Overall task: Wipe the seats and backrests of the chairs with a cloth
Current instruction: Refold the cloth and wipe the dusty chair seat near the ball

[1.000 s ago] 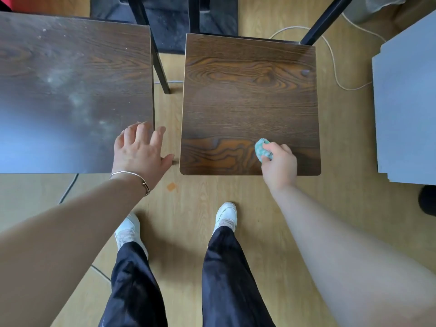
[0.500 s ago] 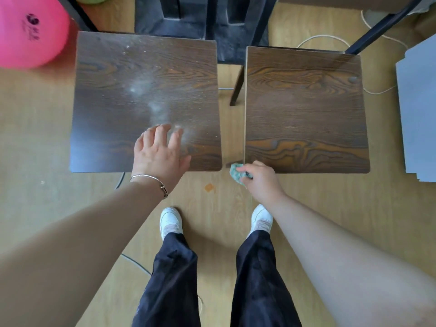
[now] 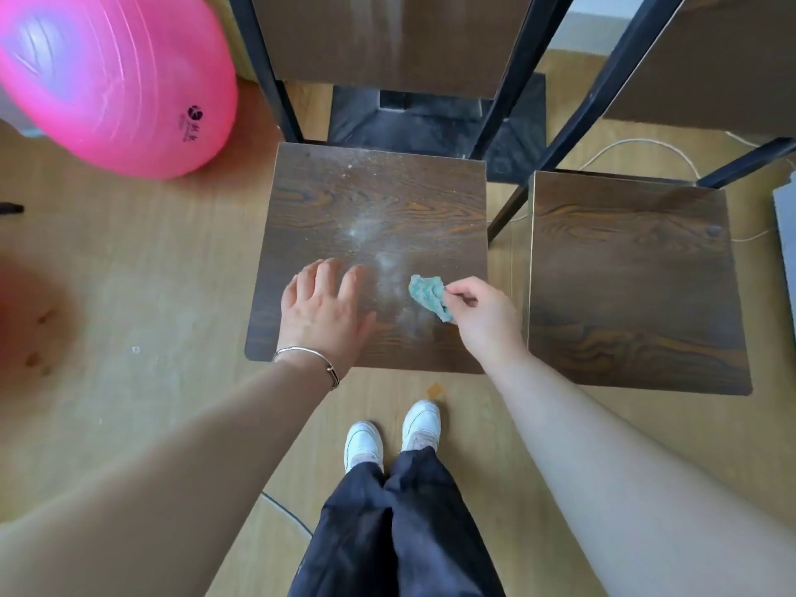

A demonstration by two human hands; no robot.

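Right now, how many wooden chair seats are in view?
2. The dusty dark wooden seat is central, beneath the crumpled teal cloth; the cleaner wooden seat stands right of it. Others may be off-frame.

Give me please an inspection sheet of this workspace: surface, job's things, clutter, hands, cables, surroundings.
Surface: left chair seat carries white dust streaks near its middle; right chair seat shows no dust.
Job's things: green cloth is crumpled, at the dust on the left seat; left backrest has a pale dusty streak.
Clutter: small orange scrap on the floor in front of the left chair.
Hands: left hand lies flat on the left seat, fingers straight; right hand pinches the cloth.
Cables: white cable on the floor behind the right chair; dark cable beside the person's legs.
Surroundings: wooden floor; pink ball to the left; grey board at the right edge.
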